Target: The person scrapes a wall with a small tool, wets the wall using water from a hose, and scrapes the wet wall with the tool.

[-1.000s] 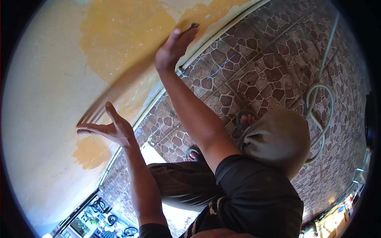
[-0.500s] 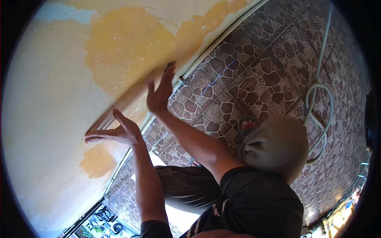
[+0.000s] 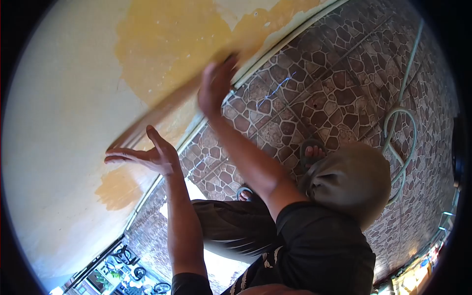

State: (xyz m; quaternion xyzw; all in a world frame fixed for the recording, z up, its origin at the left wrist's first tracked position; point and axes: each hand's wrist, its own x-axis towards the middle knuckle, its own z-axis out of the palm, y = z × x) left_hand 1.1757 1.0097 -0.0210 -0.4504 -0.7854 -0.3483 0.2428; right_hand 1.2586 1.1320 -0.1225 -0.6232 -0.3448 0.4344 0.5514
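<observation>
A long, thin brown strip (image 3: 169, 105) slants along the painted wall (image 3: 59, 103), smeared by motion, so its exact kind does not show. At its lower end my left hand (image 3: 160, 156) is on it, the thumb raised apart from the straight fingers. My right hand (image 3: 217, 88), blurred, is at the upper end near the foot of the wall, with something dark at its fingertips. Darker yellow patches (image 3: 167, 44) show on the wall behind the strip, and a smaller patch (image 3: 118, 189) lies beyond my left hand.
Stone-pattern tiles (image 3: 339, 88) cover the floor beside the wall. A looped pale hose (image 3: 414, 130) lies to the right. Near the wall is a blue-white string (image 3: 275, 91). My bent knee (image 3: 351, 184) and sandalled foot (image 3: 313, 150) are close by. Bicycles (image 3: 132, 273) stand in the background.
The view has shifted slightly, moving the large wall patch up and right. My right hand has moved up and right in view; my left hand stays nearly in place, and both remain at the strip.
</observation>
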